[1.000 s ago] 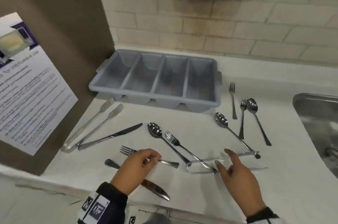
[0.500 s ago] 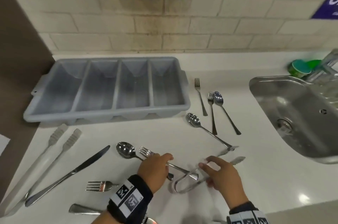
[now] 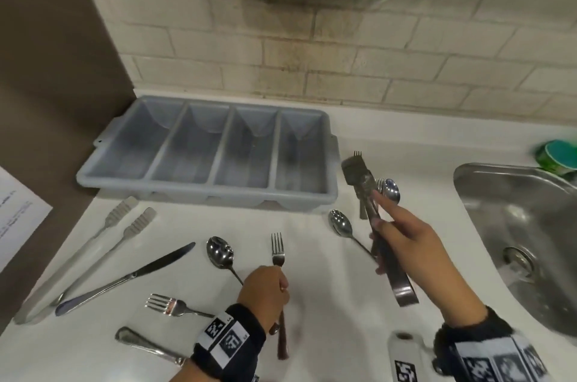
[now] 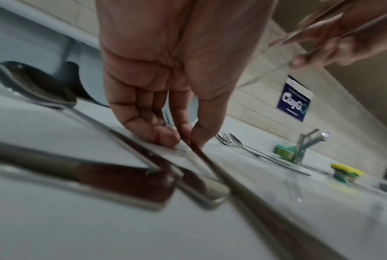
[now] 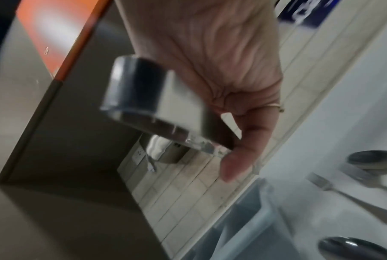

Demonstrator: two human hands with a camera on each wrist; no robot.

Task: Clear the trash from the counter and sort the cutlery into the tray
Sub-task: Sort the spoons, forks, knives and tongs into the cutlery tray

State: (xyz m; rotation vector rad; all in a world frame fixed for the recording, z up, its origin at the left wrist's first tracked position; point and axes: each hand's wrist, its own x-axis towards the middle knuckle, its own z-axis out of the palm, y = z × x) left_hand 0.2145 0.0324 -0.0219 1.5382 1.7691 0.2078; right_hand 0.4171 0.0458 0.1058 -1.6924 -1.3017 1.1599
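The grey cutlery tray (image 3: pixel 206 191) stands at the back of the white counter, all four compartments bare. My left hand (image 3: pixel 265 291) pinches the handle of a fork (image 3: pixel 278 249) between thumb and fingertips (image 4: pixel 183 133), its tines pointing at the tray. My right hand (image 3: pixel 402 244) grips small metal tongs (image 3: pixel 368 194) and holds them in the air just right of the tray; their looped end (image 5: pixel 148 98) sits against my palm. Loose on the counter lie a spoon (image 3: pixel 220 252), a knife (image 3: pixel 125 277), a second fork (image 3: pixel 168 306), another spoon (image 3: pixel 340 222) and long tongs (image 3: pixel 87 253).
A steel sink (image 3: pixel 515 241) is sunk into the counter at the right, with a green sponge holder (image 3: pixel 559 156) behind it. A brown panel (image 3: pixel 46 69) walls off the left side. A further spoon (image 3: pixel 392 189) and fork lie partly hidden behind the raised tongs.
My right hand has lifted the small tongs off the counter and carried them up and right toward the tray's end. My left hand has taken a fork by its handle and turned it.
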